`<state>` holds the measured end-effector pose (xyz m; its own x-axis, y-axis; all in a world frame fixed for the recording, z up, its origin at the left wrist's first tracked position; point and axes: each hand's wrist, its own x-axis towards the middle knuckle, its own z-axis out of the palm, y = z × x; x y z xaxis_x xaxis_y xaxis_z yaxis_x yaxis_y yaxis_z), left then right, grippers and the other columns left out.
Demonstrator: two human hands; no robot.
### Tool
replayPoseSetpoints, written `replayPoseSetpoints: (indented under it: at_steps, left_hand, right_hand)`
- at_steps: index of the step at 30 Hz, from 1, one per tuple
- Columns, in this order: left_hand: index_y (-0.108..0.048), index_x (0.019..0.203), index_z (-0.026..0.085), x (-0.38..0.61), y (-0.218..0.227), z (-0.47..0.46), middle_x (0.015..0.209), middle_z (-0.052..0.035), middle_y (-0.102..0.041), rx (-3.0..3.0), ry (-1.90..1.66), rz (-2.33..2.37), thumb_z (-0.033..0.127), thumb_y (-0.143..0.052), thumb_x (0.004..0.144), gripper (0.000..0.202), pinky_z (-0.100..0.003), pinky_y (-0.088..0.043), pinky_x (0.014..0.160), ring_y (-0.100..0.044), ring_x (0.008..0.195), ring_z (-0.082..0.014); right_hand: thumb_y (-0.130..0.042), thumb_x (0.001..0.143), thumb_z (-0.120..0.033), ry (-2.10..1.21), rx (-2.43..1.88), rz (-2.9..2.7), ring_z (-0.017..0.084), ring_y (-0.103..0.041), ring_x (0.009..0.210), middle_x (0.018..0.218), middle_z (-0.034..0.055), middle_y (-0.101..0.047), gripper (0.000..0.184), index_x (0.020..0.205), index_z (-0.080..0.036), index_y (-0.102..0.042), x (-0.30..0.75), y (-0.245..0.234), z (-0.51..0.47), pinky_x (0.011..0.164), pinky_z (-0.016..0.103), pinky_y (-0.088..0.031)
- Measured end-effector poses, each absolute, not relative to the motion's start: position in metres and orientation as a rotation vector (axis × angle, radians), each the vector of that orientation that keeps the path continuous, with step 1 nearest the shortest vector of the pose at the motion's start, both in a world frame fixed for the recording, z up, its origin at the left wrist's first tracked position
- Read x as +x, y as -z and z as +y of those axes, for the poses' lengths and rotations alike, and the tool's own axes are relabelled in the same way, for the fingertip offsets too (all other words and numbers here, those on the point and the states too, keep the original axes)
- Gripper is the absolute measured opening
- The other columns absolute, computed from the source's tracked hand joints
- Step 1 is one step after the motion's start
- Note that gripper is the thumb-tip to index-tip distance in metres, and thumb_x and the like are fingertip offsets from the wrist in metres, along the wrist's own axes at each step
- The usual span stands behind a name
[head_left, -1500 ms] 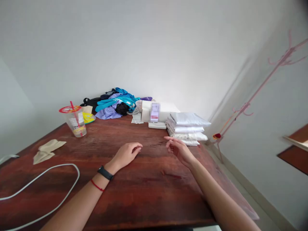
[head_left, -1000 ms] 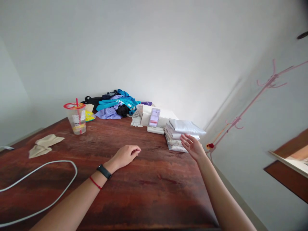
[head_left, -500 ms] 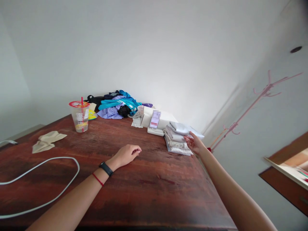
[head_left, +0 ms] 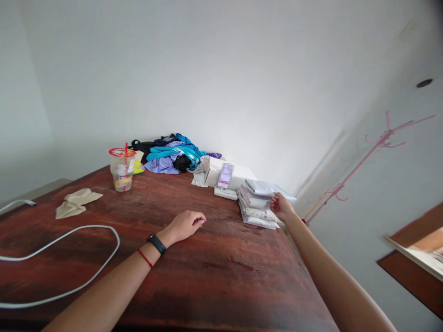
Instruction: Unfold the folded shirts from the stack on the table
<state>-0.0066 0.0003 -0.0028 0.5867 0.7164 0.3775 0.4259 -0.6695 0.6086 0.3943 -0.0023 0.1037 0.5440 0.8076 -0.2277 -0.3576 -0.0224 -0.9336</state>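
On the wooden table [head_left: 221, 276], my left hand [head_left: 187, 224] rests with its fingers curled in and nothing visible in them. A black wristband and a red string are on that wrist. At the table's right side lies a stack of folded, whitish, patterned pieces [head_left: 258, 213], either cloth or plastic-wrapped packets. On top is a shiny pale grey folded packet [head_left: 261, 187], its right end jutting past the stack. My right hand [head_left: 282, 207] is at the stack's right side, fingertips pinched at the front edge of this top packet. The fingers partly hide the edge.
Behind the stack stand a white box [head_left: 238, 174] and a flat white case [head_left: 225, 193]. A heap of clothes [head_left: 176, 154] lies against the wall. To the left are a plastic cup with straw [head_left: 122, 173], a beige cloth [head_left: 78, 203] and a white cable [head_left: 116, 240]. A pink coat rack [head_left: 360, 161] stands right.
My right hand's fingers, spread beside the stack before, have closed together at the top packet's edge. My left hand stays on the table. The camera view has shifted slightly.
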Motion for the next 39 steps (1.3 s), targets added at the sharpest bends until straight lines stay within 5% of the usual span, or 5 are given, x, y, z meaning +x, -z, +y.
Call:
replayPoseSetpoints:
  at_steps: [15, 20, 28, 34, 39]
  left_hand:
    - [-0.066, 0.121, 0.014, 0.006, 0.0, -0.011, 0.105, -0.0165, -0.075, 1.62, -0.671, 0.456, 0.055, -0.051, 0.098, 0.049, -0.03, -0.051, 0.07, -0.072, 0.087, -0.0243]
    - [-0.052, 0.143, 0.021, 0.007, -0.007, -0.018, 0.128, -0.0194, -0.068, 1.132, -0.405, 0.192, 0.049, -0.061, 0.095, 0.057, -0.04, -0.052, 0.086, -0.071, 0.106, -0.0313]
    - [-0.063, 0.125, 0.007, -0.019, -0.014, 0.013, 0.101, -0.0162, -0.077, 0.514, -0.692, 0.413, 0.057, -0.054, 0.093, 0.06, -0.042, -0.052, 0.09, -0.073, 0.092, -0.0326]
    - [-0.057, 0.137, 0.018, -0.011, -0.009, 0.008, 0.111, -0.0079, -0.075, 0.712, -0.906, 0.553, 0.019, -0.071, 0.081, 0.057, -0.029, -0.054, 0.077, -0.073, 0.088, -0.0232]
    - [-0.063, 0.128, 0.014, -0.009, -0.008, 0.009, 0.104, -0.0091, -0.076, 0.733, -0.908, 0.649, 0.017, -0.07, 0.079, 0.05, -0.03, -0.055, 0.073, -0.073, 0.08, -0.0227]
  right_hand:
    - [-0.073, 0.076, -0.038, -0.813, -0.769, -1.016, 0.013, -0.062, 0.076, 0.068, -0.0037, -0.063, 0.023, 0.068, -0.02, -0.06, 0.285, -0.16, -0.018, 0.082, 0.028, -0.051]
    - [-0.077, 0.077, -0.04, -0.976, -0.742, -1.088, 0.017, -0.065, 0.082, 0.072, -0.0003, -0.069, 0.023, 0.068, -0.021, -0.068, 0.224, -0.124, -0.042, 0.088, 0.031, -0.051]
    - [-0.082, 0.075, -0.047, -1.52, -1.003, -1.174, 0.021, -0.067, 0.082, 0.081, 0.0083, -0.073, 0.036, 0.079, -0.013, -0.074, 0.215, -0.029, -0.075, 0.088, 0.036, -0.051]
    - [-0.079, 0.079, -0.046, -1.627, -1.084, -0.888, 0.019, -0.067, 0.084, 0.098, 0.0065, -0.071, 0.036, 0.098, -0.017, -0.068, 0.235, 0.011, -0.073, 0.071, 0.033, -0.057]
    - [-0.077, 0.081, -0.04, -1.586, -1.036, -0.901, 0.02, -0.067, 0.091, 0.105, 0.0031, -0.068, 0.039, 0.111, -0.023, -0.06, 0.232, 0.003, -0.077, 0.075, 0.037, -0.06]
